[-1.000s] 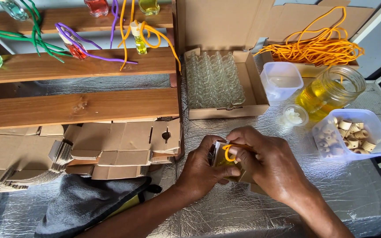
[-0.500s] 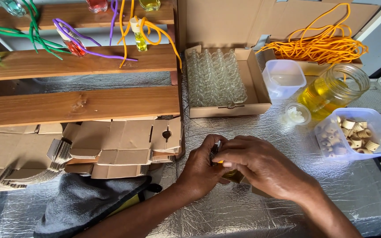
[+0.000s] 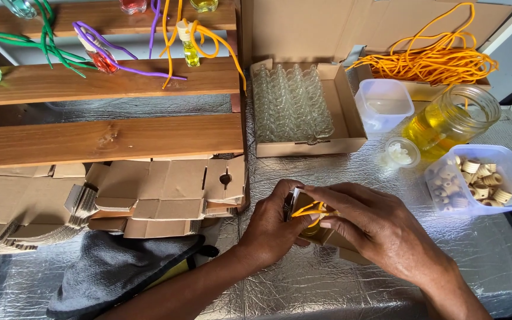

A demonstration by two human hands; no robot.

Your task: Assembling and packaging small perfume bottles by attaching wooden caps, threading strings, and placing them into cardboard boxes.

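My left hand (image 3: 271, 225) grips a small brown cardboard box (image 3: 327, 237) from its left side, low over the silver table. Inside the box sits a small bottle of yellow liquid, mostly hidden by my fingers. My right hand (image 3: 374, 228) lies over the box from the right, with its fingertips pressing on an orange cord loop (image 3: 306, 208) that sticks out of the box's open end.
Flat cardboard blanks (image 3: 161, 192) lie stacked to the left under wooden shelves (image 3: 108, 139) with coloured bottles and cords. Behind are a box of empty glass bottles (image 3: 294, 104), orange cords (image 3: 434, 62), a jar of yellow liquid (image 3: 445, 121), and a tub of wooden caps (image 3: 481, 178). A dark cloth (image 3: 120, 269) lies at the lower left.
The orange cord loop, covered by my right hand half a second ago, shows again at the box's opening. My right hand has shifted slightly right and down. My left hand stays put.
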